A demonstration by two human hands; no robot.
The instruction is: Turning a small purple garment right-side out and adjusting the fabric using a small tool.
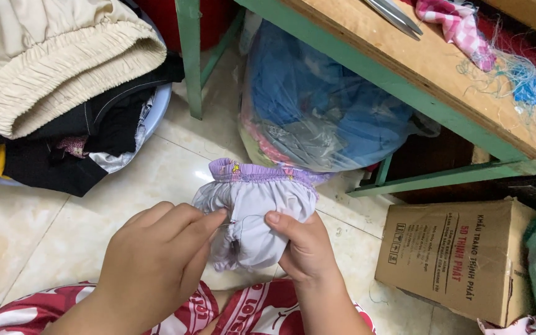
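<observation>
A small pale lilac garment with a gathered purple elastic band hangs between both hands above the tiled floor. My right hand grips its lower right part with thumb on the cloth. My left hand pinches at the garment's left edge with thumb and forefinger; a thin thread or needle seems to be at the fingertips, too small to tell. My lap in red and white patterned cloth lies below.
A basin heaped with cream and black clothes sits at upper left. A clear plastic bag of blue cloth stands under a green-framed wooden table with pink checked cloth and thread scraps. A cardboard box lies at right.
</observation>
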